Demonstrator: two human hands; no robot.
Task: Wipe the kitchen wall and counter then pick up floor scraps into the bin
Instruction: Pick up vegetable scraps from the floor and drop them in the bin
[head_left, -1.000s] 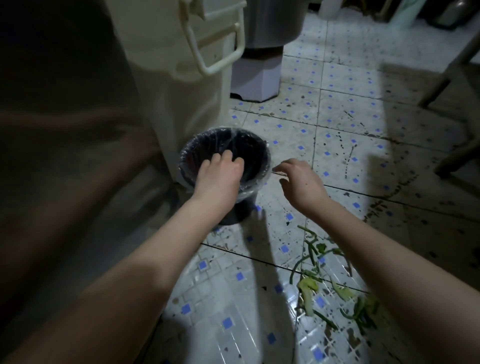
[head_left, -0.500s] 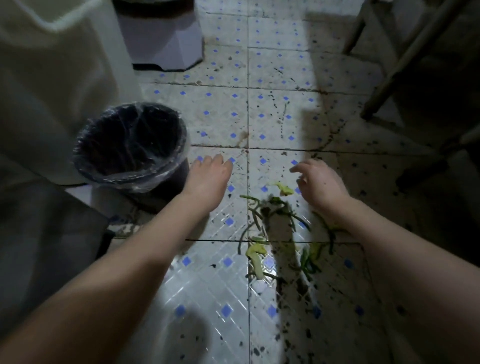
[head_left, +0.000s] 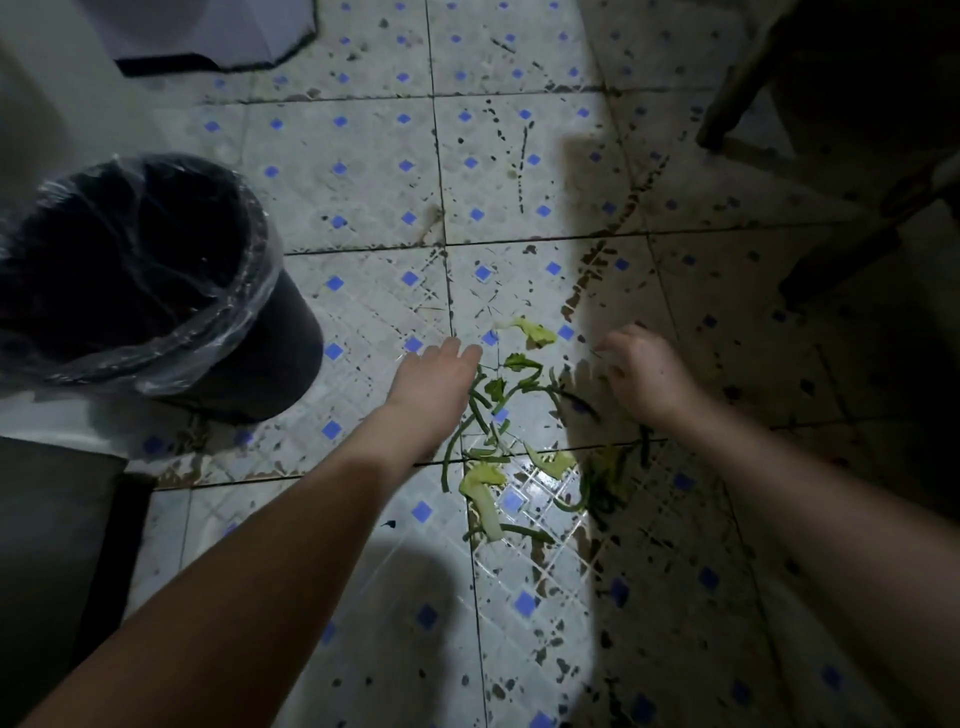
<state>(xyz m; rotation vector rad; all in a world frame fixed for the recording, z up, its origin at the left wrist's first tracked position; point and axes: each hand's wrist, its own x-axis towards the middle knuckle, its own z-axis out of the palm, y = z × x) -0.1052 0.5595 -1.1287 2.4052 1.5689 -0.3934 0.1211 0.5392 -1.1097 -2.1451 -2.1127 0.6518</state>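
Note:
Green and yellow vegetable scraps (head_left: 511, 441) lie scattered on the tiled floor between my two arms. One pale leaf piece (head_left: 532, 330) sits apart just beyond them. My left hand (head_left: 434, 382) hovers palm down at the left edge of the scraps, fingers straight and holding nothing. On the other side, my right hand (head_left: 644, 371) hangs over the pile's right edge with loosely curled fingers, empty. The black bin (head_left: 260, 358), lined with a clear plastic bag, stands on the floor to the left, well apart from both hands.
A large white container (head_left: 31, 130) rises behind the bin at far left. A grey base (head_left: 218, 36) stands at the top left. Dark furniture legs (head_left: 737, 88) occupy the top right. A dark cabinet edge (head_left: 57, 519) is at lower left. The floor is spattered with dirt.
Both hands left the bin's rim and moved right and down to the scrap pile. The view swung so the bin now sits at far left.

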